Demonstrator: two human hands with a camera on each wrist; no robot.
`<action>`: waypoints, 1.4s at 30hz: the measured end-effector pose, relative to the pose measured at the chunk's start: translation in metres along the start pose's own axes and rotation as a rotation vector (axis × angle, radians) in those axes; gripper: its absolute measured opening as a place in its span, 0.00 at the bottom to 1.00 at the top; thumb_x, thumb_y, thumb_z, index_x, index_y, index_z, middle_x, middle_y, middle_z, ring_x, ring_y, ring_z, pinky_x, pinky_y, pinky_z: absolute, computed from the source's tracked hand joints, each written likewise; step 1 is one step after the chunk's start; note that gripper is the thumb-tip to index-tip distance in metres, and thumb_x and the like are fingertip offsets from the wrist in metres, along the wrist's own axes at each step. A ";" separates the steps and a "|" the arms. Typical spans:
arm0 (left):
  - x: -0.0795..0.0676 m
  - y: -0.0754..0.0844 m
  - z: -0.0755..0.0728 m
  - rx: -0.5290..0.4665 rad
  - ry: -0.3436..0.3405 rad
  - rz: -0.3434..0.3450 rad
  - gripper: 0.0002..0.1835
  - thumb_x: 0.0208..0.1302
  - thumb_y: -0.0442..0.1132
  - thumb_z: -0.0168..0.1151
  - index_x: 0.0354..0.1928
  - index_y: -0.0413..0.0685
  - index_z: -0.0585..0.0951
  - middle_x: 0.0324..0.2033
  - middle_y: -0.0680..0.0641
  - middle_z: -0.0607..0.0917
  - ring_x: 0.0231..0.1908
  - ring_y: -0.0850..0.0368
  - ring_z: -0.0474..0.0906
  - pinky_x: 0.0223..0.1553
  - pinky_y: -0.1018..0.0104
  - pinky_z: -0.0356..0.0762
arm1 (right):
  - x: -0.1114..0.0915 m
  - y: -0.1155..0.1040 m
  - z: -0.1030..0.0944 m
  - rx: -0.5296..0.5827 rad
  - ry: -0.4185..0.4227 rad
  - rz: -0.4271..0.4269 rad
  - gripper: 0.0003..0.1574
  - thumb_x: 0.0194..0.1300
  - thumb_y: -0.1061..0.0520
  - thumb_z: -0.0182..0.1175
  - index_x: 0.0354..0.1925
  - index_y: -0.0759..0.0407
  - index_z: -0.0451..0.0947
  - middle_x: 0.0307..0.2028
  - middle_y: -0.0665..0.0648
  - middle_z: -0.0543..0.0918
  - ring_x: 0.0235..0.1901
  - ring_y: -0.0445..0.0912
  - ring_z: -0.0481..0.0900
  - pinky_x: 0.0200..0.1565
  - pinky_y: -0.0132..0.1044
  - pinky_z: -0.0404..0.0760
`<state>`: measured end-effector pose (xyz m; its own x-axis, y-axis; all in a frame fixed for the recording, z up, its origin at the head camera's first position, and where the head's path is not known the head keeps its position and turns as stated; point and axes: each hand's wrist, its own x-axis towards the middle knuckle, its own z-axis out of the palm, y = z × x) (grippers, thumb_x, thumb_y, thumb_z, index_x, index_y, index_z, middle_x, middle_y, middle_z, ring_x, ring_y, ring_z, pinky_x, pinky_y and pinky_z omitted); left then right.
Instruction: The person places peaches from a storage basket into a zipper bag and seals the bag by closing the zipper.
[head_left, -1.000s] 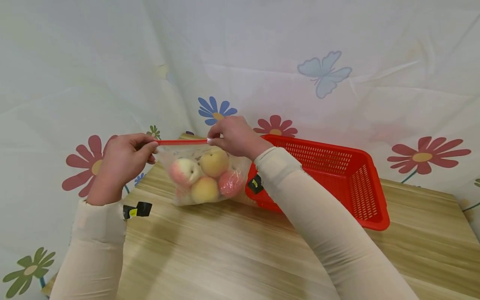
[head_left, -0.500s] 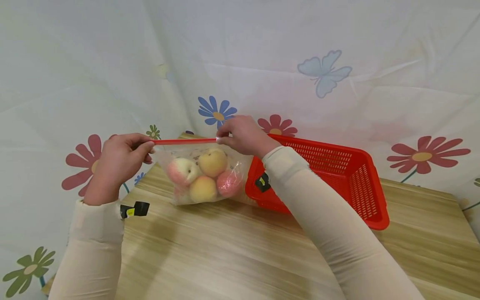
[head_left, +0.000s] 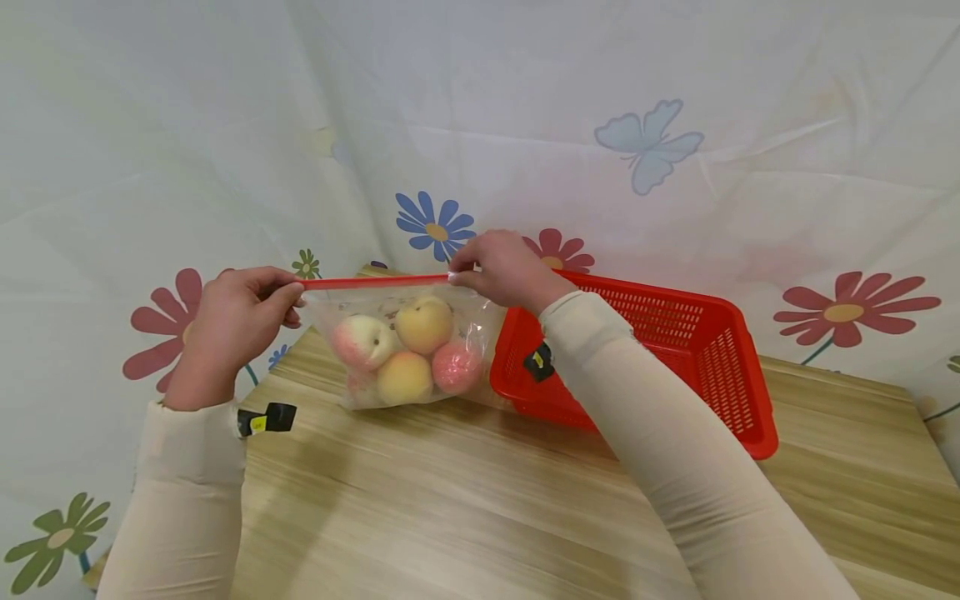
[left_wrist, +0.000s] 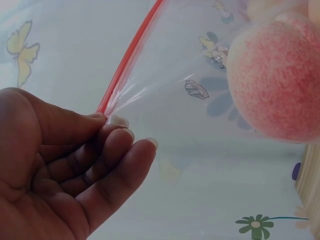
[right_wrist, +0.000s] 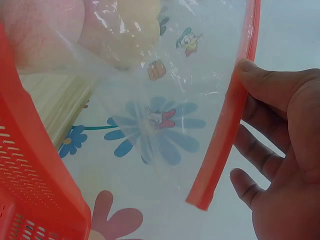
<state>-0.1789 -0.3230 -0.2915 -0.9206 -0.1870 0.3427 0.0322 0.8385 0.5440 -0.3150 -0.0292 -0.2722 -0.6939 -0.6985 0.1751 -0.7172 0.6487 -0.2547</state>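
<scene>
A clear zip-seal bag (head_left: 324,305) with a red seal strip (head_left: 375,282) is stretched between my hands above the wooden table. Several peaches (head_left: 424,325) bulge in its lower part, some yellow, some pink. At the strip's left end my left hand (head_left: 238,321) pinches the corner between thumb and fingers. My right hand (head_left: 504,265) pinches the strip further right, thumb on its near side. In the right wrist view, the strip's red end (right_wrist: 202,192) reaches past the right thumb (right_wrist: 265,80), and small cartoon prints show on the film.
A red perforated basket (head_left: 750,392) stands just right of the bag, beneath my right forearm. The wooden table (head_left: 420,500) spreads out in front. Behind it hangs a pale cloth (head_left: 525,100) printed with flowers and a butterfly.
My right hand has slid rightward along the red strip, so a longer stretch shows between the hands. My left hand has shifted slightly left, still pinching its corner.
</scene>
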 end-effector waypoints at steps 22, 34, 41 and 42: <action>0.000 -0.008 0.004 -0.020 0.026 -0.014 0.23 0.71 0.55 0.50 0.51 0.44 0.82 0.36 0.43 0.87 0.24 0.80 0.75 0.31 0.65 0.72 | -0.011 0.018 -0.006 0.037 -0.027 0.089 0.21 0.64 0.49 0.64 0.55 0.48 0.81 0.49 0.51 0.85 0.48 0.45 0.77 0.51 0.38 0.81; -0.001 -0.013 0.004 -0.015 0.026 -0.035 0.24 0.71 0.55 0.50 0.52 0.43 0.81 0.37 0.42 0.86 0.24 0.81 0.74 0.35 0.63 0.73 | -0.016 0.030 -0.008 0.064 -0.029 0.147 0.21 0.64 0.48 0.63 0.55 0.48 0.81 0.49 0.50 0.84 0.48 0.46 0.77 0.53 0.41 0.80; -0.002 -0.015 0.001 -0.006 0.026 -0.046 0.24 0.71 0.56 0.50 0.52 0.44 0.81 0.35 0.43 0.86 0.25 0.79 0.74 0.35 0.61 0.72 | -0.020 0.034 -0.009 0.074 -0.030 0.168 0.21 0.65 0.47 0.62 0.56 0.48 0.81 0.49 0.50 0.84 0.48 0.46 0.77 0.53 0.41 0.80; -0.002 -0.015 0.001 -0.005 0.026 -0.047 0.24 0.71 0.56 0.50 0.52 0.44 0.82 0.34 0.43 0.86 0.25 0.79 0.74 0.35 0.61 0.72 | -0.020 0.035 -0.009 0.072 -0.028 0.166 0.21 0.65 0.47 0.62 0.55 0.48 0.81 0.48 0.50 0.84 0.48 0.45 0.77 0.53 0.41 0.80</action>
<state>-0.1780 -0.3350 -0.3007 -0.9107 -0.2395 0.3366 -0.0090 0.8260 0.5636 -0.3266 0.0105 -0.2758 -0.7996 -0.5923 0.0991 -0.5858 0.7330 -0.3457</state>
